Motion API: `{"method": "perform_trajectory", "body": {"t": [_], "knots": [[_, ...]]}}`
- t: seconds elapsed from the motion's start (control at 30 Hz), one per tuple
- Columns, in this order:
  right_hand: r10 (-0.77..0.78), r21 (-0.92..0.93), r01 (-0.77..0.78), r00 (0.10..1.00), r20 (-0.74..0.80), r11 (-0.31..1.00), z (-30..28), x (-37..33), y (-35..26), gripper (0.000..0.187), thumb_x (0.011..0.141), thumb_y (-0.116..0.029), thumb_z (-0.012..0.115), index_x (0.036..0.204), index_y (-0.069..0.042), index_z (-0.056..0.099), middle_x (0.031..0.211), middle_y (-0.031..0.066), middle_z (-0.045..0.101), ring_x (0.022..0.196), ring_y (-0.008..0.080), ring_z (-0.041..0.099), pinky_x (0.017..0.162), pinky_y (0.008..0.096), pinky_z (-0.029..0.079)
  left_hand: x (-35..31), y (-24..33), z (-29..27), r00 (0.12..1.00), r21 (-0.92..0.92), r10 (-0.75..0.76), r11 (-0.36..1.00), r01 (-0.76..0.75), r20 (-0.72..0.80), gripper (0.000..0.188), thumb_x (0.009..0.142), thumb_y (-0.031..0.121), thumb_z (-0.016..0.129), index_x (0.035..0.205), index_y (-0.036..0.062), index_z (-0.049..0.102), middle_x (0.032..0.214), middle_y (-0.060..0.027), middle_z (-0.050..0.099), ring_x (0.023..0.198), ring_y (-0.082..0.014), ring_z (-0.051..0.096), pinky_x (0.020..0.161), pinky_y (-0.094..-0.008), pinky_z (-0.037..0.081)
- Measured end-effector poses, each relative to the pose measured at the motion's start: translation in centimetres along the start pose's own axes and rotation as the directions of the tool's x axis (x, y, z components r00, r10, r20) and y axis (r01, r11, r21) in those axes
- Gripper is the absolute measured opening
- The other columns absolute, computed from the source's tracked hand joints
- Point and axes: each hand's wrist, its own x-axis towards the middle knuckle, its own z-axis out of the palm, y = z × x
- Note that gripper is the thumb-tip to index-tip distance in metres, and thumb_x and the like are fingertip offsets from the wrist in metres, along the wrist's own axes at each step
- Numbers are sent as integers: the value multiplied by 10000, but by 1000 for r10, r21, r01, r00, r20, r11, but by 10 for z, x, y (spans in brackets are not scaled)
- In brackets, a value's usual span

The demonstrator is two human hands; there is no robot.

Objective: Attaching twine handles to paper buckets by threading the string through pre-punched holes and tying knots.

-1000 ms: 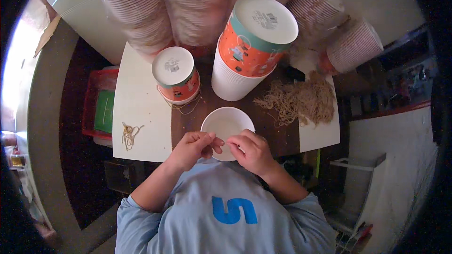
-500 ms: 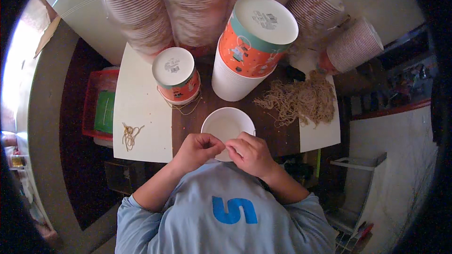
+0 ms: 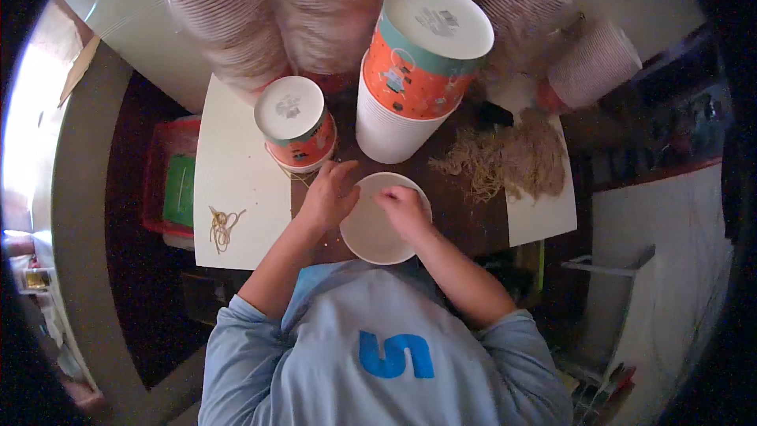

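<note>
A white paper tub (image 3: 377,243) stands in front of me with its open top up. Over its left rim my left hand (image 3: 330,197) is held with fingers stretched and apart, close to a smaller stack of upturned orange-and-green paper tubs (image 3: 298,148). Above the tub's opening is my right hand (image 3: 404,211), its fingers closed in a pinch. Anything between those fingertips is too small or blurred to make out. Loops of thin cord (image 3: 298,176) lie round the foot of the smaller stack, partly behind my left hand.
A tall stack of upturned tubs (image 3: 418,75) rises behind the white tub. Tangled brown twine (image 3: 505,159) lies to the right, and a small yellowish cord bundle (image 3: 224,229) to the left. Plastic-wrapped tub stacks (image 3: 327,12) line the back. A red crate (image 3: 177,177) sits left of the table.
My hands were together at the tub's near rim. They have come apart and moved forward, the left towards the smaller stack and the right over the tub.
</note>
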Motion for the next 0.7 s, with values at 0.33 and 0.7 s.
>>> {"method": "perform_trajectory", "body": {"t": [0.33,0.7], "knots": [[31,47,-25,992,-124,999,16,12,10,201,777,-196,601,772,2,638,714,147,641,659,231,626,611,344,473,-13,-8,13,982,-141,-162,975,174,95,291,717,77,572,993,0,620,833,-167,564,721,-256,587,652,-328,486],[-80,16,84,985,-155,996,20,19,11,191,771,-192,618,748,-4,638,699,154,635,635,266,627,594,371,471,-16,-9,16,964,-224,-239,939,259,116,311,718,90,583,1014,-1,614,859,-167,567,713,-227,584,651,-312,485]]}}
